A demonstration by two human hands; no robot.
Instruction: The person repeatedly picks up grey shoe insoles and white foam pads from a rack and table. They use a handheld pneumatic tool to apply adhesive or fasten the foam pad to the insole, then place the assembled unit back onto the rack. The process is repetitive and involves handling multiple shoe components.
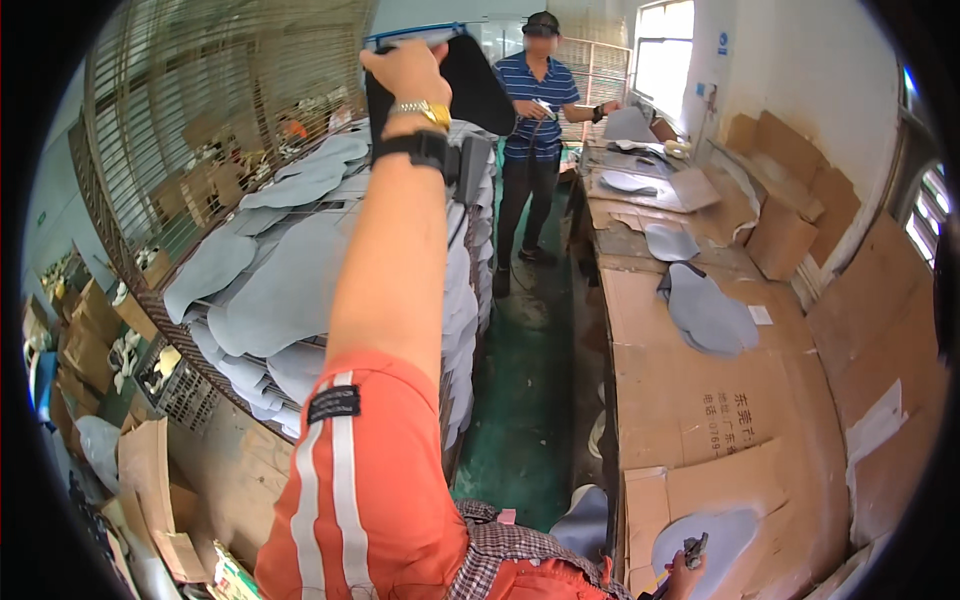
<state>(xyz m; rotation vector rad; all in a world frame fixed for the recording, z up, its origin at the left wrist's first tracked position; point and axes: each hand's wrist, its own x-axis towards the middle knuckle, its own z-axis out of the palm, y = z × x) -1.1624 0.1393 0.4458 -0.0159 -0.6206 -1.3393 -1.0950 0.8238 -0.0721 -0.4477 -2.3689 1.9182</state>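
Observation:
My left hand (408,72) is raised at arm's length over the rack, its fingers closed on a black cut sheet (474,85). The sheet hangs down beside the wrist, close to a blue bar (418,36). A watch and a black strap are on that wrist. Low at the right, my right hand (684,578) is closed around a small metal spray gun (694,548), partly cut off by the picture's edge. Under it a rounded grey cut piece (728,540) lies on the cardboard-covered bench (670,400).
A wire rack (345,208) at the left carries many overlapping grey pieces. More grey pieces (708,308) lie along the bench. A co-worker (540,90) in a striped shirt stands at the far end, holding a light-coloured tool. A green floor aisle (520,400) runs between rack and bench.

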